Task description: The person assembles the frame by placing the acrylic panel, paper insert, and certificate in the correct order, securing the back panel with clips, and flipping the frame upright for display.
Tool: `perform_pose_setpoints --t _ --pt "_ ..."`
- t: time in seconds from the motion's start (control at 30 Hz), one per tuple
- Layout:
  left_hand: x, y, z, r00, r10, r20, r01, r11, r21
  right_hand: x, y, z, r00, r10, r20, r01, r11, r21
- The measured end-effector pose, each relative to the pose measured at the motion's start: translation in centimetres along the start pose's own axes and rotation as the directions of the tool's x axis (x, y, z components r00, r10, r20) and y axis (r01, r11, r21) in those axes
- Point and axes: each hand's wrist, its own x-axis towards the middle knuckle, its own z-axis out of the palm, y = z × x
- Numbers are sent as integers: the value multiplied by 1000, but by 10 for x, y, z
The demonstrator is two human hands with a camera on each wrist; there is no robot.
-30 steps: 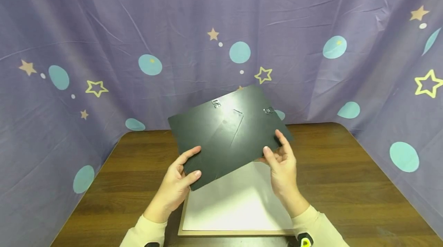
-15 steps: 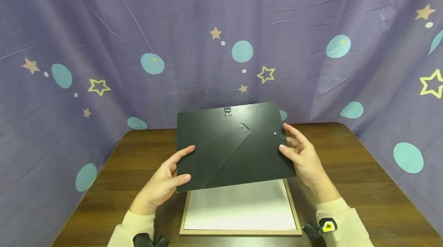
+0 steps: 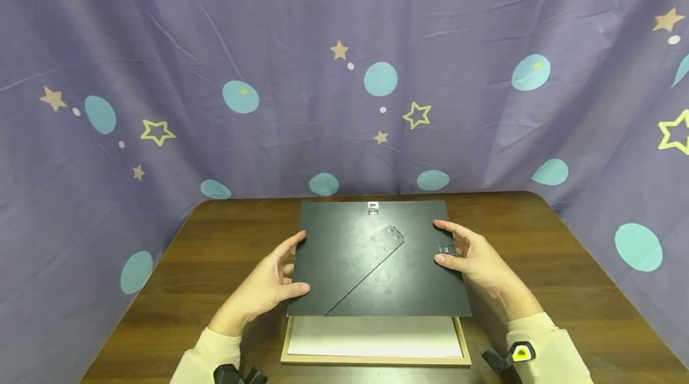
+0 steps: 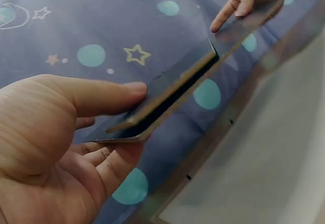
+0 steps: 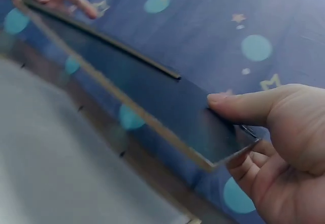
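A black picture frame backing board [image 3: 344, 252] with metal hangers and a stand flap [image 3: 377, 258] is held above a light wooden picture frame [image 3: 377, 361]. My left hand [image 3: 266, 288] grips the board's left edge, thumb on top and fingers beneath, as the left wrist view shows. On the opposite edge, my right hand [image 3: 479, 258] pinches the board beside a metal hanger [image 3: 447, 249]. In both wrist views the board is apart from the picture frame. A white sheet [image 3: 374, 336] lies inside the frame; the board hides its far part in the head view.
The frame lies near the front of a brown wooden table [image 3: 177, 288]. Behind and beside the table hangs a purple curtain [image 3: 301, 103] with stars and teal spots. Small dark tabs [image 4: 188, 177] stand along the frame's inner side.
The backing board has turned from a slant to nearly level and come down closer over the frame. My right hand has shifted from its near edge to its right edge.
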Motion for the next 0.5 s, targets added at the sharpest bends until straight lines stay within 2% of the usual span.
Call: perform_pose_setpoints --t 0.1,0.2,0.27,0.33,0.43,0.5 --pt "-1 -3 1 998 -50 -30 53 992 111 -6 4 4 997 70 -22 -70 998 4" --pt "-4 -9 2 998 -43 -47 54 961 270 -13 8 8 992 123 -25 -122 992 7" --pt "-8 -13 4 999 -10 -53 30 924 382 -17 12 10 992 124 -40 -126 990 -68" --pt "-12 -18 5 998 19 -52 9 873 488 -20 15 11 992 110 -65 -120 975 -184" --pt "-16 -23 7 998 50 -39 -16 796 605 -24 20 11 989 89 -115 -124 930 -346" --pt "-18 -26 9 998 46 -30 -16 766 643 -25 23 12 989 79 -123 -124 898 -423"
